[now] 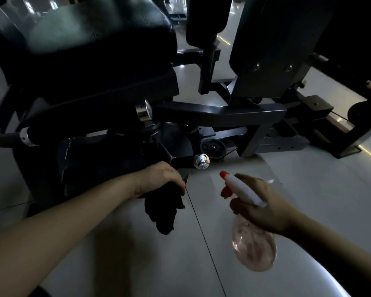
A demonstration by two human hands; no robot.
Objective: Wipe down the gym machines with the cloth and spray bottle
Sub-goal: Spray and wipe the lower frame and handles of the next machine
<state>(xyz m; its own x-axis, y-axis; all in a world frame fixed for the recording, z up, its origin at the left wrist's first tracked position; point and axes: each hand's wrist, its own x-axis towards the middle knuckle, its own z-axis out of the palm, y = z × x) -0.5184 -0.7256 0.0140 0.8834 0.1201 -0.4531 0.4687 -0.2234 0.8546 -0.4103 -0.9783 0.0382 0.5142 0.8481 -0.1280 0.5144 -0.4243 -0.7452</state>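
**Cloth and spray bottle held low beside the machine base**

Head view: the left hand [159,179] reaches in from the near left, down by the foot of the gym machine [219,110]. Its fingers are curled over and grip a dark cloth [162,211], which hangs in a crumpled bunch below the hand, over the floor [308,189]. The hand sits just beside a dark plate at the machine's base; whether it touches the plate cannot be told in the dim light.

The right hand [259,206] comes in from the near right and is wrapped round the neck of the spray bottle [253,247]. The bottle's white head with its red nozzle tip points left and far, toward the machine, and a red trigger shows under the head, just by the fingertips. The clear, pinkish body hangs below the hand.

A chrome knob [201,161] sticks out from the machine's base between the two hands, a little farther off. A small black pulley wheel [212,146] sits just behind it. The large black seat pad [90,33] fills the far left, and a second upright pad [272,39] stands at the far right.
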